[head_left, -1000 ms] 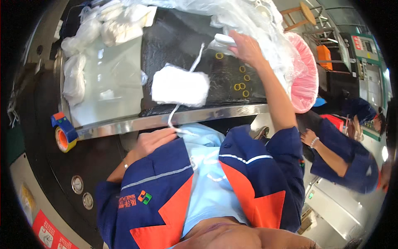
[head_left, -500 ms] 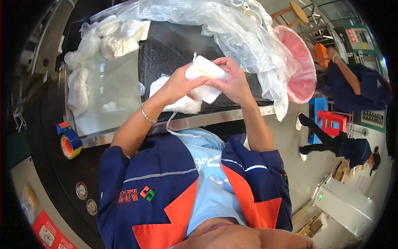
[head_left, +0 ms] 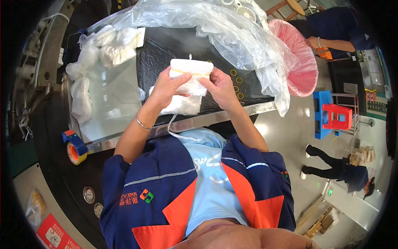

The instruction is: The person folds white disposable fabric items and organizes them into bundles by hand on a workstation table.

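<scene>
A white, rolled-up bundle (head_left: 191, 65) is held up over the black sheet (head_left: 166, 45) on the table. My left hand (head_left: 168, 88) grips its left end, thumb on the near face, and my right hand (head_left: 223, 89) grips the right end the same way. Around the bundle runs a thin yellow rubber band (head_left: 178, 72). More white, soft material hangs below the thumbs; whether it joins the bundle I cannot tell. Beneath lies a white plastic packet (head_left: 182, 106) at the table's near edge. Several loose yellow rubber bands (head_left: 233, 72) lie right of my right hand.
Clear plastic sheeting (head_left: 174, 16) drapes the far and right edges. Wrapped white packets (head_left: 118, 52) sit at left. A tape dispenser (head_left: 74, 147) is by the left corner. At right are a pink-lined bin (head_left: 304, 72), a red stool (head_left: 338, 116) and two other people.
The bundle has turned from slanted to nearly level and moved slightly left with both hands. The loose rubber bands now show more. A person at the right has moved farther off toward the top.
</scene>
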{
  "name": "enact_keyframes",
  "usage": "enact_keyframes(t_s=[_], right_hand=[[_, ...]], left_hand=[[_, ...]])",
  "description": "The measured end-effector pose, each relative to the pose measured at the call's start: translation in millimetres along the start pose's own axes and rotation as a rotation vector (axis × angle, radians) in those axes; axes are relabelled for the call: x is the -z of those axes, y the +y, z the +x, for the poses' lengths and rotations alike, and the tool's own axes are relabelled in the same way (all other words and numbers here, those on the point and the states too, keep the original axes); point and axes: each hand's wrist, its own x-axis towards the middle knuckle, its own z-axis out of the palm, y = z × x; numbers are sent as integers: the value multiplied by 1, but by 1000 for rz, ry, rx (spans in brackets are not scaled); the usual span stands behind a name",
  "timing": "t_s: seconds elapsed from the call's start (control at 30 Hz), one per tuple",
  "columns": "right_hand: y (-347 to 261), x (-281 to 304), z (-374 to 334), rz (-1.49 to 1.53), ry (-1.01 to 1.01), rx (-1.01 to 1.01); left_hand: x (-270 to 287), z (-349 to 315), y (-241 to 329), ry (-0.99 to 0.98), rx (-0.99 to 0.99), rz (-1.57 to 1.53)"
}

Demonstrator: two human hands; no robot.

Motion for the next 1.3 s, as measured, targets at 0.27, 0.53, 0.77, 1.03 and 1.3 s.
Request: enact_keyframes(t_s=[0.27, 0.53, 0.77, 1.03, 1.3], right_hand=[[-17, -13, -11, -829, 301, 691], [-22, -28, -24, -1140, 167, 491], [-13, -14, -25, -1035, 247, 665], [-24, -16, -26, -848, 140, 497], [4, 58, 0, -1077, 600, 238]], left_hand=[[-2, 1, -22, 72, -120, 208], [-15, -6, -27, 156, -322, 795], [-26, -6, -24, 83, -389, 788], [-28, -5, -22, 55, -572, 1133], [-24, -1, -29, 141, -617, 960]])
